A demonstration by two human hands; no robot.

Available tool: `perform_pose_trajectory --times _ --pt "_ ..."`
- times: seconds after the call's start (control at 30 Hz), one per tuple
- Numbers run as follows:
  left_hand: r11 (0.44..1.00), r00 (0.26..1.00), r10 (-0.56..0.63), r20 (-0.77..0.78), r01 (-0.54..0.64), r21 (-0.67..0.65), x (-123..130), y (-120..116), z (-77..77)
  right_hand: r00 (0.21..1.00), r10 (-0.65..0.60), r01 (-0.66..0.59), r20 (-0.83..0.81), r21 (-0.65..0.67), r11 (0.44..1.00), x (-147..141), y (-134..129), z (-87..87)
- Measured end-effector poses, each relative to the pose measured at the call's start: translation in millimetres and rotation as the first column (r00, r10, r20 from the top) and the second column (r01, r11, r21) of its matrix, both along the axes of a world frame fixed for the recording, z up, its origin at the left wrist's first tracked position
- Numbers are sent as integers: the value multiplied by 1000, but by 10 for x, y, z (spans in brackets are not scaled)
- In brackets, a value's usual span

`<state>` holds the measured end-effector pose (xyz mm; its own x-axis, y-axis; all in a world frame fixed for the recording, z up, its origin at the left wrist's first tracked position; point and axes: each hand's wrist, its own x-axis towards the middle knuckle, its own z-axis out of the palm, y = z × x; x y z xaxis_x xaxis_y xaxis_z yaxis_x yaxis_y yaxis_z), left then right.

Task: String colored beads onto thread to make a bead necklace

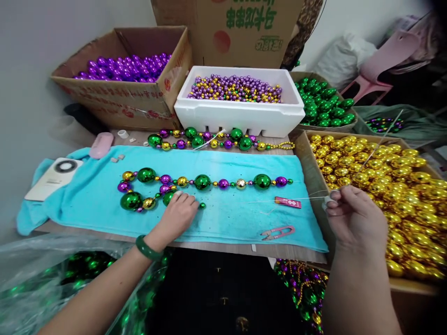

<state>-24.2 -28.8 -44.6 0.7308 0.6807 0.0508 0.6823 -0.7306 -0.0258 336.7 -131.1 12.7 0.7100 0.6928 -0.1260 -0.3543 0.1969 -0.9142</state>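
A strand of green, purple and gold beads (202,182) lies on the turquoise towel (223,223), looped at its left end. My left hand (179,211) rests on the lower part of the strand, fingers curled down over beads beside a large green one. A small green bead (202,205) shows just right of its fingertips. Above the towel's right edge, my right hand (352,209) pinches a thin pale thread (303,199) that stretches left over the towel. Beneath the thread is a small pink packet (288,202), with pink thread snips (278,232) nearer the front edge.
Finished-looking bead strands (209,139) lie behind the towel. A white foam box (239,111) and a carton of purple beads (115,100) stand at the back. Gold beads (394,186) fill a carton on the right. A phone-like white device (54,179) lies at left.
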Motion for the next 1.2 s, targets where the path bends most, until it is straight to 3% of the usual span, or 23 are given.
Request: perform_pose_trajectory --times 0.07,0.17,0.23,0.3,0.37,0.47,0.53,0.57,0.6,0.7,0.97,1.07,1.13,1.2 --pt "1000 998 19 51 -18 -25 23 -19 82 999 29 -29 -16 -1 1000 -54 14 -1" --pt "990 956 19 293 22 -136 239 -108 153 988 136 -137 -70 -6 991 -242 70 36" --pt "963 865 75 496 65 -260 474 -185 139 970 224 -225 -94 1 974 -416 117 82" --pt "881 733 223 643 130 -454 727 -259 88 954 282 -283 -101 8 959 -586 162 130" --pt "715 596 402 696 270 -644 954 -325 30 941 319 -320 -110 6 947 -718 199 165" --pt "358 466 624 627 543 -759 1180 -406 -3 918 374 -375 -130 19 927 -831 237 176" --pt "152 461 705 538 643 -750 1239 -442 25 905 406 -406 -128 30 913 -861 251 163" --pt "90 476 723 500 653 -752 1240 -452 49 900 416 -416 -127 32 909 -864 256 155" --pt "62 494 730 472 640 -766 1224 -456 77 898 420 -420 -127 30 907 -860 261 147" --pt "101 534 730 427 533 -840 1085 -426 155 909 394 -394 -134 23 919 -788 277 128" --pt "350 612 682 401 207 -913 633 -259 226 950 293 -296 -106 -10 955 -426 293 88" --pt "354 666 635 392 200 -913 597 -218 251 944 312 -314 -110 4 950 -431 287 109" --pt "322 717 574 395 245 -914 572 -181 273 940 323 -323 -109 20 946 -454 288 131" --pt "330 768 476 429 296 -896 529 -137 289 944 310 -309 -110 26 951 -449 297 144"
